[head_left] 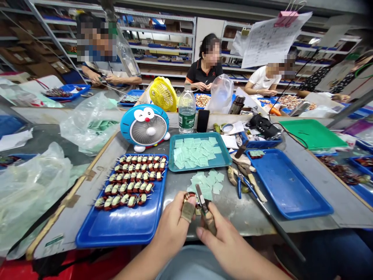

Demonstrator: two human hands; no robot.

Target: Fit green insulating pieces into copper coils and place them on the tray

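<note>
My left hand (pixel 177 214), a cloth cover on its thumb, pinches a copper-wound ring coil (pixel 190 195) at the table's near edge. In my right hand (pixel 217 227) is a metal hand tool (pixel 201 197) with a narrow flat tip and a brownish handle; its exact kind is unclear. The tip is right beside the coil, and whether they touch cannot be told. Just beyond both hands, loose pale green squares (pixel 210 182) lie on the metal tabletop. To the left, a blue tray (pixel 125 229) carries rows of finished-looking coils (pixel 131 177) with cream blocks.
A teal tray (pixel 171 161) of green squares sits ahead, with a cartoon fan (pixel 150 130), a water bottle (pixel 187 111) and a phone (pixel 203 121) behind. Pliers (pixel 241 179) and a hammer (pixel 253 186) lie right, beside another blue tray (pixel 294 190). Several people sit opposite.
</note>
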